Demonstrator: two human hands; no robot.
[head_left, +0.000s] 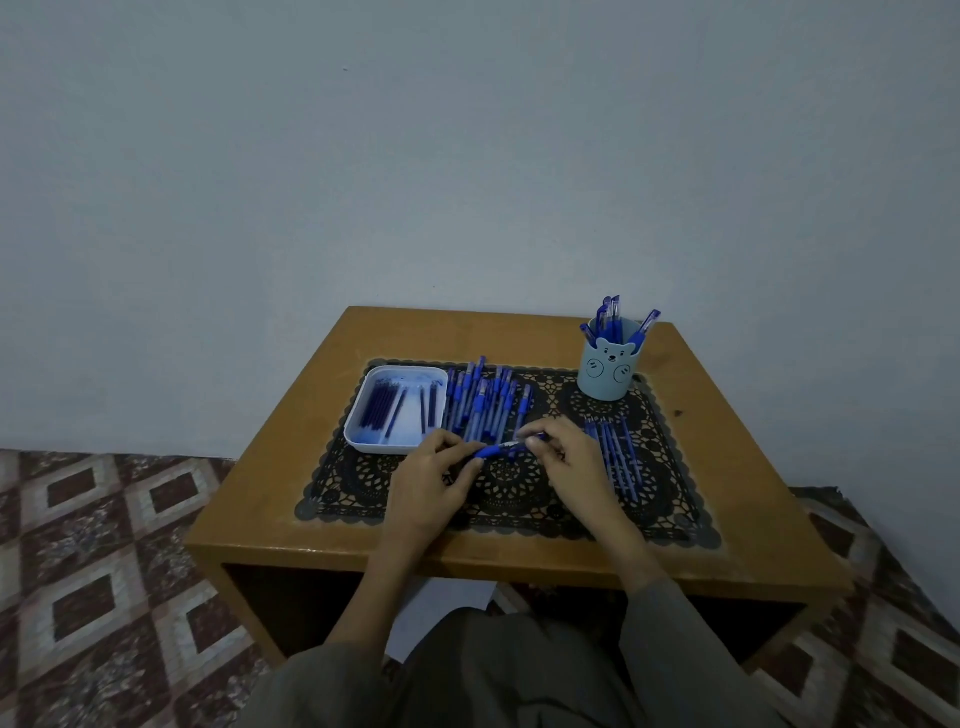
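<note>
Pen (506, 447) lies left-to-right between both hands | left hand (436, 467) grips its left end | right hand (566, 457) pinches its right end | above the desk (280, 467)

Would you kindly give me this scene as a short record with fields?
held: pen, pinched by left hand and right hand above the mat
left: tray holding refills
middle: pile of pens beside the tray
right: row of pens
back right: cup, pens standing in it
surface: wooden table
</note>
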